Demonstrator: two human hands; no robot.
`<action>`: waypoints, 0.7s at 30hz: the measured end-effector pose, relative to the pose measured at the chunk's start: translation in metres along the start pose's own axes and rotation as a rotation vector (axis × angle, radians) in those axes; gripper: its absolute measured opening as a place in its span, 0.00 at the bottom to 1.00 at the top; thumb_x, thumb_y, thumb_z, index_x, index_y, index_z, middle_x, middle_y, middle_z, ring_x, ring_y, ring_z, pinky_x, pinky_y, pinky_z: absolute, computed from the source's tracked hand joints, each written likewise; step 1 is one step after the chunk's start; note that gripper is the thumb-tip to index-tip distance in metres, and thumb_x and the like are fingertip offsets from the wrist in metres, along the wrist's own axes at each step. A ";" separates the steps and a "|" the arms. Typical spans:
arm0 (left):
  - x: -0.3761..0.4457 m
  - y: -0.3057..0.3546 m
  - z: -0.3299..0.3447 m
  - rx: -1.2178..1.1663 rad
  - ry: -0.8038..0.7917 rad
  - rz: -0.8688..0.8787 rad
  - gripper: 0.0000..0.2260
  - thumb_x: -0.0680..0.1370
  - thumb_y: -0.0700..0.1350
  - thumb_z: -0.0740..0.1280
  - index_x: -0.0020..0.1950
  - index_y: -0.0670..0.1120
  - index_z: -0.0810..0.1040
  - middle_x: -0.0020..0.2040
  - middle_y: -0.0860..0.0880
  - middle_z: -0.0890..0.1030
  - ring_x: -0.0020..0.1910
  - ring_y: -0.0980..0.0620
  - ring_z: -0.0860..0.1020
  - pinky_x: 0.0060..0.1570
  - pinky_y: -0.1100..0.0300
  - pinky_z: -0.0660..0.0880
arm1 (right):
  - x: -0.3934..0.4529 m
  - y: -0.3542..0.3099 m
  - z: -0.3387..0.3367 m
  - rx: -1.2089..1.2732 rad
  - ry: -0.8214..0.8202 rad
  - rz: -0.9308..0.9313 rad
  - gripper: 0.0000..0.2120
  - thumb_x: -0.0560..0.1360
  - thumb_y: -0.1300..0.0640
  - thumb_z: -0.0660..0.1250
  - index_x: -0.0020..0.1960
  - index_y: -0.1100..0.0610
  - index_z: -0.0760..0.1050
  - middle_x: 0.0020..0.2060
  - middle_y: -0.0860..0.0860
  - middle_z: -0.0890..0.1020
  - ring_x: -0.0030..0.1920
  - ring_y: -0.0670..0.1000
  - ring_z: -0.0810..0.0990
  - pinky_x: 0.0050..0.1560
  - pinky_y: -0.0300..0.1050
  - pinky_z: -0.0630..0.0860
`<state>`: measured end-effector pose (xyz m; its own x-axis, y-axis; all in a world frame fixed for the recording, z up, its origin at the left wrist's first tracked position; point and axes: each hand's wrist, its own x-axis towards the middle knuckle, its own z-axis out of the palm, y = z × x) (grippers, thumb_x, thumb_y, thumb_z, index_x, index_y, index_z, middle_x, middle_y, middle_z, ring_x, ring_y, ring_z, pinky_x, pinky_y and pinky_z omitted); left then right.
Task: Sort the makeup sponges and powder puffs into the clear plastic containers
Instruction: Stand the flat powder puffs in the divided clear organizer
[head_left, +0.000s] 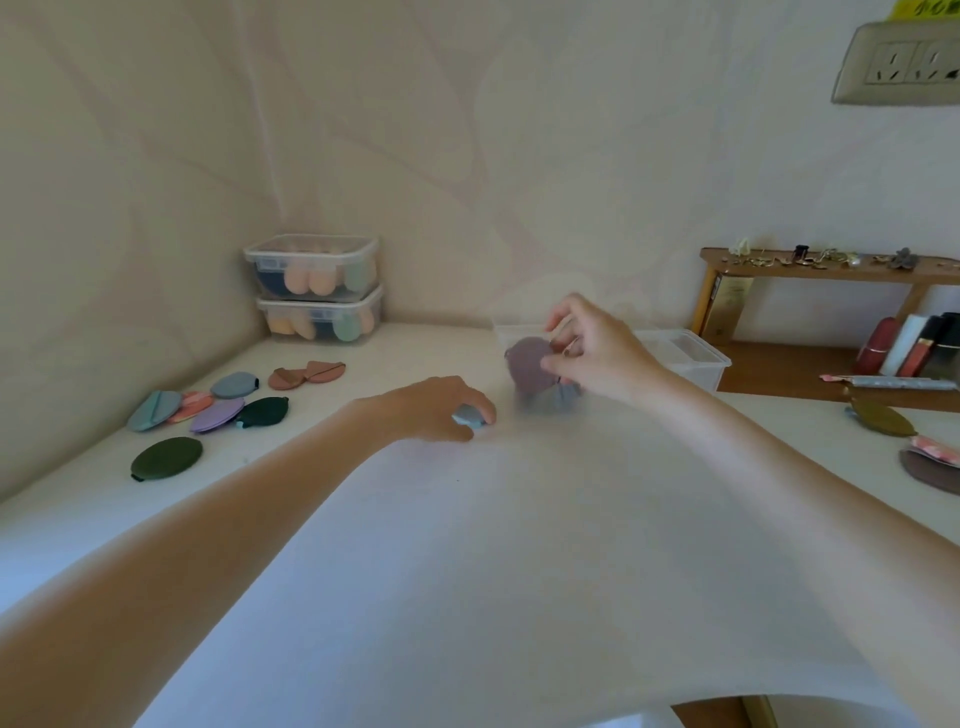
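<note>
My left hand (441, 408) rests on the white table and grips a small blue-grey powder puff (467, 417) under its curled fingers. My right hand (587, 348) is raised over an open clear plastic container (506, 332) and pinches a mauve powder puff (527, 366) at the container's front; the picture there is blurred, and a grey-blue puff (563, 395) shows lower in the container. Several loose puffs lie at the left: blue (153, 410), lilac (215, 415), dark green (166, 457), teal (262, 413) and brown ones (306, 375).
Two closed clear containers (317, 291) full of sponges are stacked in the back left corner. A clear lid or box (685, 356) stands behind my right hand. A wooden shelf (831, 270) with cosmetics stands at the right. More puffs (930, 462) lie at the right edge.
</note>
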<state>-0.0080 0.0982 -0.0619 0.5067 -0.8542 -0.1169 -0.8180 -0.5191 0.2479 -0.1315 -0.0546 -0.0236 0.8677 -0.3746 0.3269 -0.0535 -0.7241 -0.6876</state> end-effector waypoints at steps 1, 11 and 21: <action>-0.003 0.006 -0.001 0.000 -0.035 0.041 0.16 0.76 0.41 0.65 0.62 0.52 0.75 0.63 0.46 0.71 0.62 0.46 0.72 0.64 0.55 0.68 | 0.004 0.000 -0.004 -0.007 0.055 0.010 0.13 0.72 0.66 0.68 0.49 0.55 0.66 0.36 0.49 0.75 0.35 0.51 0.76 0.39 0.41 0.73; 0.010 0.053 -0.018 -0.022 0.172 0.251 0.16 0.77 0.41 0.63 0.65 0.51 0.74 0.59 0.46 0.75 0.50 0.51 0.74 0.55 0.61 0.70 | 0.015 0.030 -0.030 -0.200 0.278 0.130 0.06 0.76 0.63 0.63 0.49 0.59 0.66 0.44 0.60 0.80 0.43 0.59 0.79 0.45 0.51 0.77; 0.061 0.067 -0.009 0.090 0.223 0.238 0.21 0.76 0.41 0.64 0.69 0.45 0.69 0.65 0.47 0.74 0.64 0.46 0.71 0.63 0.54 0.69 | 0.028 0.030 -0.021 -0.431 0.116 0.224 0.03 0.74 0.61 0.64 0.48 0.58 0.72 0.50 0.57 0.79 0.51 0.58 0.77 0.41 0.45 0.68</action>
<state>-0.0290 0.0117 -0.0440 0.3379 -0.9292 0.1498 -0.9361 -0.3152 0.1560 -0.1190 -0.0991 -0.0218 0.7524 -0.5922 0.2884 -0.4525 -0.7829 -0.4270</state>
